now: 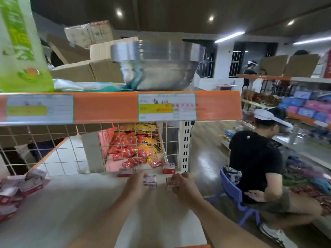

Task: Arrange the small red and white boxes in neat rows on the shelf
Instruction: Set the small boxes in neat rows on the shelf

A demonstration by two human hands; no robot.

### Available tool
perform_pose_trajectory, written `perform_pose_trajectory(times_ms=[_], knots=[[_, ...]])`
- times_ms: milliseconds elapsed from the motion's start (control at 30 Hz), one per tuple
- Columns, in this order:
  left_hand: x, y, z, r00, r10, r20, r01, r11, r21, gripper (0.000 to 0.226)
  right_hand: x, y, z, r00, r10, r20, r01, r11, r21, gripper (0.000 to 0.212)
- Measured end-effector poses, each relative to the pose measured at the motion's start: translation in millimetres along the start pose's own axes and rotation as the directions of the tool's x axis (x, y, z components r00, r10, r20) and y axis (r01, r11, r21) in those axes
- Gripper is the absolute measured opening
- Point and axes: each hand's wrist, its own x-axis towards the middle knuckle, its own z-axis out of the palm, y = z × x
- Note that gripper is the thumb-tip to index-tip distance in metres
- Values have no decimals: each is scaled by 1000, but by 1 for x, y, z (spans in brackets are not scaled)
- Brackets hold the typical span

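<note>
Behind the wire grid (125,144) at the back of the white shelf (80,203) there is a compartment filled with red and yellow snack packets (136,147), lying loose in a heap. On the level above stands a metal bowl (157,68) (what is inside it cannot be seen from below), and beside it are some open cardboard cartons (86,67) and a tall green package (19,43). Both forearms reach forward over the white shelf, with the hands side by side close to the grid. The left hand (136,183) has its fingers curled around one small red and white box (150,181), which sits on the shelf. The right hand (183,185) grasps a second box (169,183) in the same way, just beside the first with a narrow gap between them. Further back, near the grid, stand a third box (126,172) behind the left hand and a fourth box (168,168) near the shelf post. A loose pile of boxes (18,190) of the same kind lies at the far left of the shelf, well apart from the hands. The orange shelf edge (107,106) above carries two price labels. To the right, in the aisle, a person in a black shirt (256,158) sits on a purple stool (232,192).
</note>
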Motion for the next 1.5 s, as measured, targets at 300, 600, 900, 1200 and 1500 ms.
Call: perform_pose_trajectory(times_ms=[300, 600, 900, 1200, 1500], knots=[[47, -7, 14, 1000, 13, 3, -13, 1000, 24, 39, 31, 10, 15, 997, 27, -77, -26, 1000, 17, 29], [68, -11, 25, 999, 31, -42, -29, 999, 40, 48, 41, 8, 22, 994, -24, -103, 26, 999, 25, 21], [63, -4, 32, 992, 78, -97, -80, 997, -13, 40, 51, 12, 23, 998, 0, -57, 1, 1000, 12, 32], [61, 4, 35, 992, 71, -106, -68, 997, 34, 39, 52, 10, 25, 998, -1, -66, 3, 999, 37, 32], [62, 3, 33, 997, 67, -49, -66, 997, 25, 44, 47, 6, 20, 998, 12, -65, -8, 998, 58, 29]])
